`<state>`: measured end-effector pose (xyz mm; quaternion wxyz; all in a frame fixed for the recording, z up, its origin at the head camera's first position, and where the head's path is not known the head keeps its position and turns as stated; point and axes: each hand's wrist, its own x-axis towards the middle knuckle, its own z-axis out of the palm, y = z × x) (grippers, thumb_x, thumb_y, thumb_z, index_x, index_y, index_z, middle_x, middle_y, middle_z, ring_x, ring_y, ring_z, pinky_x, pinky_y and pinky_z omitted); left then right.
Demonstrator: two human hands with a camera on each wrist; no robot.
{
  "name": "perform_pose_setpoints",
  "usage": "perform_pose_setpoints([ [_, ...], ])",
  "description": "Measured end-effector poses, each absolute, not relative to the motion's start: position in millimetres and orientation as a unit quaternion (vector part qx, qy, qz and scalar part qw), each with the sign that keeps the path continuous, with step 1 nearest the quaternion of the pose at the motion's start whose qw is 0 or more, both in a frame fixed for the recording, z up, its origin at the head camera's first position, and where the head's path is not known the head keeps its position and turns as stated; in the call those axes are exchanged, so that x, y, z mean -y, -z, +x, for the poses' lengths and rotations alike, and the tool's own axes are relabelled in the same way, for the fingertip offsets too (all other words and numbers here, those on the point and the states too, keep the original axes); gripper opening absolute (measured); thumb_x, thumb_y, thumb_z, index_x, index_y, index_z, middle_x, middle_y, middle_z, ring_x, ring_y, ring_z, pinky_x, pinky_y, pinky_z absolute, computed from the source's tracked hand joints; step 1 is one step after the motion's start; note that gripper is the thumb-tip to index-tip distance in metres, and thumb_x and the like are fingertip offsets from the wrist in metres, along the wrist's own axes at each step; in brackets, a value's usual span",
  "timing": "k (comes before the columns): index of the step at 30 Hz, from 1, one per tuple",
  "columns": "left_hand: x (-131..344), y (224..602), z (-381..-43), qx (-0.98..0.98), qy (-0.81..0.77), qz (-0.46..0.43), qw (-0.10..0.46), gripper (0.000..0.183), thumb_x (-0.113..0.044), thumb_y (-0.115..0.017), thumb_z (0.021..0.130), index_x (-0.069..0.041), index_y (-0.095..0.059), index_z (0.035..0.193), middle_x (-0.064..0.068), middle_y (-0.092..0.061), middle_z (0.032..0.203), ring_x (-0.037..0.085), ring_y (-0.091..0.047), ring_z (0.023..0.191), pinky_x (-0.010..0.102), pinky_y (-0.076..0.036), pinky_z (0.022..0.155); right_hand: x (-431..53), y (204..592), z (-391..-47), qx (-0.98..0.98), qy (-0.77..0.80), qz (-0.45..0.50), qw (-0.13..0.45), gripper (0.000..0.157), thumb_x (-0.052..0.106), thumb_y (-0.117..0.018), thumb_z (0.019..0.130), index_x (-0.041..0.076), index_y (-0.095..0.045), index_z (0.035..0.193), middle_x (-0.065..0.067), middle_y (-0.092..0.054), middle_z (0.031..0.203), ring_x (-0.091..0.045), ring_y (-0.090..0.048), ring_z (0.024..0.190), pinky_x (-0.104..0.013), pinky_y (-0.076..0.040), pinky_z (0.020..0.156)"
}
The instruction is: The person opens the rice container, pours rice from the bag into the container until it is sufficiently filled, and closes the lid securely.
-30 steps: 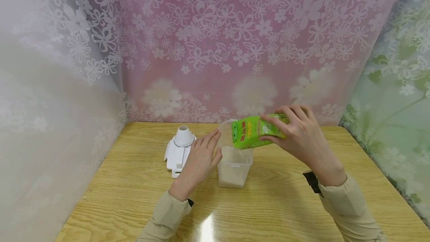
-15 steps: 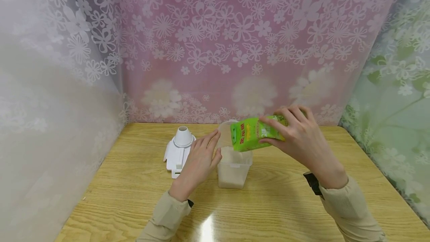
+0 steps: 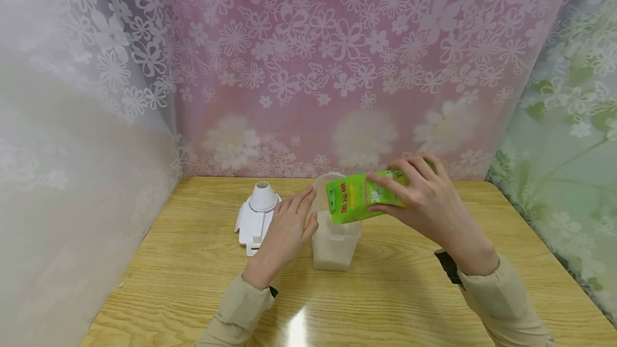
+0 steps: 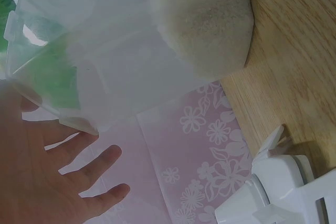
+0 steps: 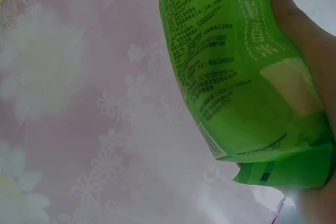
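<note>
One bag (image 5: pixel 241 93) bears black lettering (image 5: pixel 202 40), right wrist only.

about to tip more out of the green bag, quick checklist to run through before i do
1. Bag gripped: ok, the right hand holds it between thumb and fingers.
2. Bag's free end over the container: ok, in the head view it overlaps the opening.
3. Container upright: ok, its base is on the table.
4. Room inside: ok, grains fill the lower part, with space above.
5. Container held steady: cannot tell; the left hand is at the rim with fingers extended, firm contact unclear.
6. Bag mouth fully open: cannot tell, the opening does not show.
</note>
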<state>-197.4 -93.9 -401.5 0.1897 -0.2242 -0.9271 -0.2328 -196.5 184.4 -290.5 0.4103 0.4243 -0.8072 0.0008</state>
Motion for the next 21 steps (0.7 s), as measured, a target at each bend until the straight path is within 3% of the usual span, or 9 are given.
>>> perform_pose_setpoints([
  [2,93.8,401.5,-197.4,0.927,0.232,-0.224,0.190,0.051,-0.025,-0.045,0.106,-0.005,-0.044,0.152,0.009,-0.042,0.158,0.036,-0.048,0.136,0.055,-0.034,0.114,-184.0,290.0,-195.2,0.807,0.000,0.426,0.410,0.052,0.056,-0.066,0.088,0.018,-0.072,0.123,-0.016,-0.063,0.107,-0.038,-0.057,0.100,-0.060,-0.045,0.090],
  [7,93.8,402.1,-197.8,0.927,0.231,-0.224,0.190,0.051,-0.026,-0.044,0.106,-0.005,-0.044,0.152,0.009,-0.042,0.158,0.036,-0.048,0.135,0.055,-0.034,0.114,-182.8,288.5,-192.0,0.805,0.000,0.428,0.412,0.059,0.061,-0.043,0.099,0.017,-0.072,0.125,-0.017,-0.063,0.107,-0.039,-0.056,0.101,-0.060,-0.044,0.092],
  [21,94.0,402.8,-198.4,0.925,0.228,-0.229,0.199,0.050,-0.025,-0.045,0.106,-0.005,-0.046,0.151,0.010,-0.043,0.157,0.036,-0.049,0.135,0.055,-0.036,0.113,-182.5,286.5,-188.3,0.802,0.016,0.430,0.413,0.059,0.061,-0.043,0.099,0.016,-0.071,0.125,-0.018,-0.063,0.110,-0.042,-0.055,0.105,-0.062,-0.042,0.096],
])
